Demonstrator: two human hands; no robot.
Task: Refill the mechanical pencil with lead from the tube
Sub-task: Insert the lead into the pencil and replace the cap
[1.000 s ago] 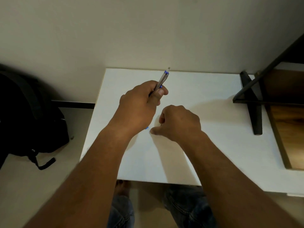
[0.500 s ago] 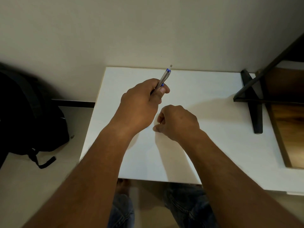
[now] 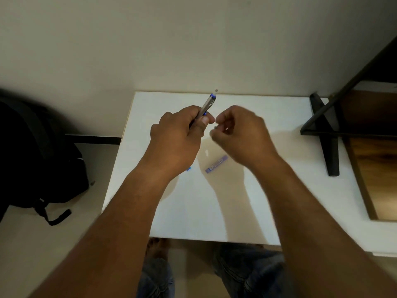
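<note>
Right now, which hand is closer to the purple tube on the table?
Right. The right hand hovers just above and beyond the tube; the left hand, holding the pencil, is farther off to its left.

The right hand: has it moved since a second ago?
Yes. The right hand has lifted off the white table and away from the person, toward the pencil, uncovering the lead tube.

Head view. The left hand (image 3: 178, 138) grips a grey mechanical pencil (image 3: 206, 106) with blue trim, tilted up toward the far edge of the white tabletop (image 3: 279, 190). The right hand (image 3: 242, 134), blurred, is held just beside it with fingers curled; whether it pinches anything cannot be told. A purple lead tube (image 3: 216, 164) lies flat on the tabletop below the hands, near its middle. A black backpack (image 3: 36, 160) sits on the floor beyond the left edge.
</note>
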